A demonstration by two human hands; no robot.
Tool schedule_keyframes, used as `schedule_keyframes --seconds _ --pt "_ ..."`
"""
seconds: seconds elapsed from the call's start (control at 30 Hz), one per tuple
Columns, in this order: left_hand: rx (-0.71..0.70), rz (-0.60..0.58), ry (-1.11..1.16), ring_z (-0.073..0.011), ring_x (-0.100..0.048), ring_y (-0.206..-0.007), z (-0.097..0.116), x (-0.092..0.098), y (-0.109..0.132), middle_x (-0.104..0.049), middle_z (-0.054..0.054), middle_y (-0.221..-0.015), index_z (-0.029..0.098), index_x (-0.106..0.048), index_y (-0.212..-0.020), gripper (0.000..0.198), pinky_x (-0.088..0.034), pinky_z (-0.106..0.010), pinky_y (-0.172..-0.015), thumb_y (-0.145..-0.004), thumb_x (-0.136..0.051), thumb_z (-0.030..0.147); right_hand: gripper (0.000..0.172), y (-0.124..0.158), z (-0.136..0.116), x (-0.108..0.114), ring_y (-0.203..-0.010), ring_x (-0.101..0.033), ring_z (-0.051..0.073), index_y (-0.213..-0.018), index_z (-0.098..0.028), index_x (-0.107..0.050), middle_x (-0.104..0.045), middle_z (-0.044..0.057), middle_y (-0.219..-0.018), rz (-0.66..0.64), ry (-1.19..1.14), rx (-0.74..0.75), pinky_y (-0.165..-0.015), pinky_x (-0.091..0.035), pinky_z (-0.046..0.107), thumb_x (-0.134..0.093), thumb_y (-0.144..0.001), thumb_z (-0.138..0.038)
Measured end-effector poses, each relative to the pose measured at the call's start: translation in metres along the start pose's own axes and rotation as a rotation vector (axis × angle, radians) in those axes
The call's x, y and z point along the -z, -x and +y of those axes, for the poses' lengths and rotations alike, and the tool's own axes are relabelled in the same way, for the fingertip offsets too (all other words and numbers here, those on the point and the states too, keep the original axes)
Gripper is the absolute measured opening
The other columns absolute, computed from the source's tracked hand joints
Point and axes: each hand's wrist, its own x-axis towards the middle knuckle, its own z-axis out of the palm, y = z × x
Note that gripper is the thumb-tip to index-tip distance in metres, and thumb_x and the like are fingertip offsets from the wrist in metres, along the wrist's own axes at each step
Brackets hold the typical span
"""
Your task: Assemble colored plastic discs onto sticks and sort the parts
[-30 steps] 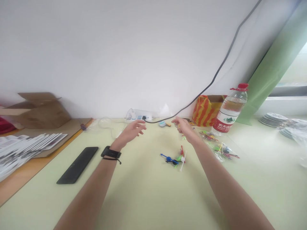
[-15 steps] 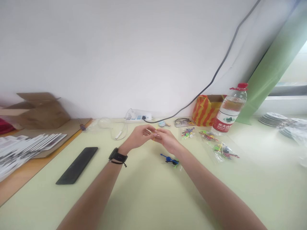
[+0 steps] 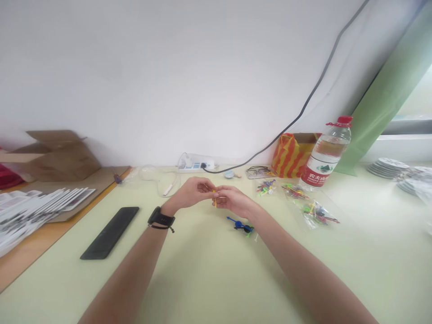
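The left hand (image 3: 189,194) and right hand (image 3: 232,201) meet above the pale green tabletop (image 3: 202,279). The fingers of both are pinched together on a small yellow plastic stick (image 3: 214,199) — only a sliver shows between the fingertips, its shape too small to tell. Just beside the right wrist lies a cluster of blue and green plastic picks (image 3: 240,224) — partly hidden by the forearm.
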Motion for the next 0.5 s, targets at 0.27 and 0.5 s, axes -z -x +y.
schedule_keyframes --seconds 0.27,0.5 --pt "-0.017 -0.136 -0.015 -0.0206 -0.073 -0.083 0.0 0.001 0.004 -0.078 -0.007 -0.088 0.018 -0.074 -0.09 0.021 -0.057 -0.032 -0.079 -0.085 -0.073 0.038 0.01 -0.002 0.004 -0.003 -0.078 -0.064 0.015 -0.088 -0.02 -0.057 -0.071 0.003 -0.085 0.073 0.6 0.122 -0.068 -0.047 0.025 -0.052 -0.084 -0.027" --pt "0.083 -0.068 -0.194 -0.0193 -0.07 -0.073 -0.035 -0.004 0.0 -0.074 -0.004 -0.077 0.018 -0.065 -0.074 0.024 -0.051 -0.027 -0.063 -0.078 -0.076 0.039 0.031 0.004 0.004 0.013 -0.088 -0.062 0.022 -0.115 -0.02 -0.057 -0.069 0.008 -0.098 0.149 1.173 0.078 -0.071 -0.042 0.03 -0.053 -0.084 -0.019"
